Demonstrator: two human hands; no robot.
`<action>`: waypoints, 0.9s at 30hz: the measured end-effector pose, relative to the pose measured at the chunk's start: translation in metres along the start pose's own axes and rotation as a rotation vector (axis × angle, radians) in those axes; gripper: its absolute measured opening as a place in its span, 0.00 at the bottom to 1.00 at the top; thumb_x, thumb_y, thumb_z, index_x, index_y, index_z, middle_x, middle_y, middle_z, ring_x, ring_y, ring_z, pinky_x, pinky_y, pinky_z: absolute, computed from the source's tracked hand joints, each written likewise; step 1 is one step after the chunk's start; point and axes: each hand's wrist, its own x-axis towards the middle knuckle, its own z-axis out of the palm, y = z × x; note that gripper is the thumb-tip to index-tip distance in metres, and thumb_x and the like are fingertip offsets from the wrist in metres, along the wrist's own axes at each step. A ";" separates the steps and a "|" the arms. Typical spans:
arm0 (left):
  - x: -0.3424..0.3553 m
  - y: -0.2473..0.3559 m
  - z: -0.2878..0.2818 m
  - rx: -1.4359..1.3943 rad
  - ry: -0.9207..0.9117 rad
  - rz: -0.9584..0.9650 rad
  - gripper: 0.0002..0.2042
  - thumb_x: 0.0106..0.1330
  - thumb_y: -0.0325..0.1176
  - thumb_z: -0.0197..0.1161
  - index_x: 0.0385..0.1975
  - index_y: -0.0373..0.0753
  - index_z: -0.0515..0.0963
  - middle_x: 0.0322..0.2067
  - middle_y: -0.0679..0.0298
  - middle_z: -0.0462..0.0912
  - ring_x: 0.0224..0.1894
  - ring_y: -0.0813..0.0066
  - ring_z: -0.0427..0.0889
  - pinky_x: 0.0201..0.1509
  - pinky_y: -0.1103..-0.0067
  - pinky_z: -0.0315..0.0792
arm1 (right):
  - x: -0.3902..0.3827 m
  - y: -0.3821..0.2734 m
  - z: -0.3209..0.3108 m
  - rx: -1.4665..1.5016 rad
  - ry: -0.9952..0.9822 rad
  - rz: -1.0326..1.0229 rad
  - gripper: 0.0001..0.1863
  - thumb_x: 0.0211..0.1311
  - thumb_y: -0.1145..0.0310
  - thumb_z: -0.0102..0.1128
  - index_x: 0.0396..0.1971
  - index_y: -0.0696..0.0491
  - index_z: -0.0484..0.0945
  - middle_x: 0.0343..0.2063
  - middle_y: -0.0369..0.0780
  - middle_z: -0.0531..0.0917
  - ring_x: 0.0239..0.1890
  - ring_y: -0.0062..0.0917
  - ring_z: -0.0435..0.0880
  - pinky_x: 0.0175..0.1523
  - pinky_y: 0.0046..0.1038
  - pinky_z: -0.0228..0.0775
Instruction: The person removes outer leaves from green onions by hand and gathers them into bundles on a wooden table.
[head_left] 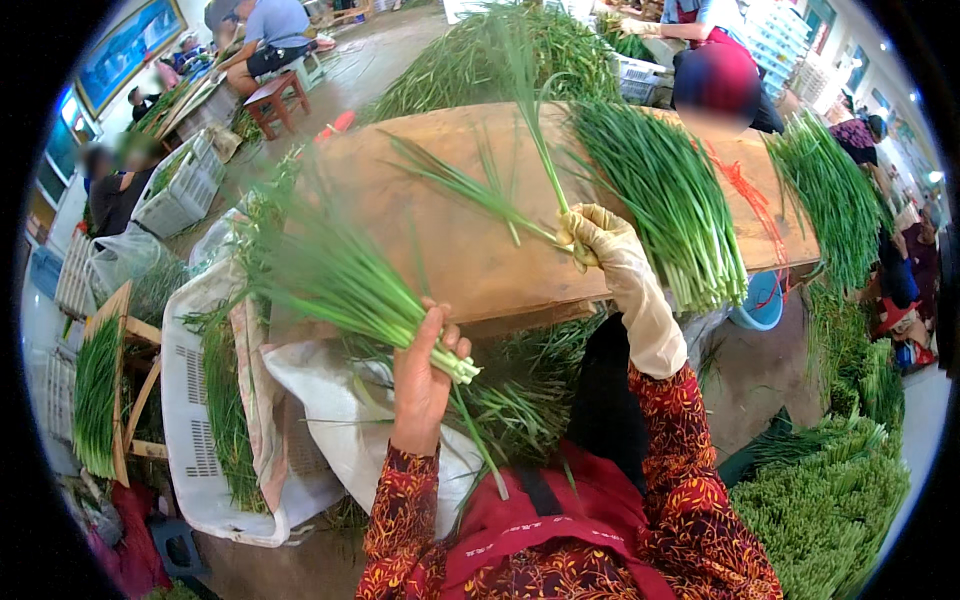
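Note:
My bare left hand (428, 372) is closed round a bunch of garlic chives (375, 300), its pale cut ends toward me and its green tips fanning out to the far left, blurred. Over the wooden board (455, 235) my gloved right hand (597, 238) pinches a few chive stalks (541, 140) by their lower ends; some point away from me, others lie out to the left. Right of that hand a large pile of chives (660, 200) rests on the board, white ends toward me. A loose stalk (478, 440) hangs below my left hand.
A white crate (190, 420) with a white sack (345, 400) stands at the left. Red strings (745, 190) lie on the board, near a blue bucket (758, 303). Stacked chives (820, 500) fill the lower right. Other people work beyond a heap of greens (500, 60).

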 end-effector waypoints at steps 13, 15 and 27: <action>0.008 -0.007 0.017 0.114 -0.014 -0.009 0.10 0.57 0.28 0.55 0.38 0.41 0.66 0.38 0.65 0.71 0.24 0.85 0.65 0.26 0.84 0.65 | -0.038 0.004 0.044 0.199 -0.157 0.072 0.12 0.55 0.61 0.52 0.31 0.54 0.75 0.19 0.30 0.77 0.15 0.08 0.63 0.20 0.10 0.50; 0.010 -0.007 0.019 0.126 -0.026 -0.003 0.10 0.56 0.28 0.56 0.38 0.40 0.66 0.38 0.64 0.71 0.24 0.85 0.66 0.26 0.83 0.66 | -0.042 0.006 0.050 0.221 -0.103 0.070 0.11 0.55 0.63 0.52 0.32 0.54 0.75 0.21 0.31 0.77 0.17 0.08 0.64 0.21 0.09 0.51; 0.013 -0.012 0.027 0.279 0.026 0.085 0.10 0.52 0.30 0.60 0.32 0.36 0.69 0.21 0.68 0.72 0.21 0.81 0.71 0.22 0.85 0.66 | -0.053 0.030 0.070 0.015 -0.131 -0.010 0.09 0.52 0.72 0.55 0.33 0.58 0.72 0.24 0.34 0.77 0.26 0.13 0.72 0.31 0.15 0.64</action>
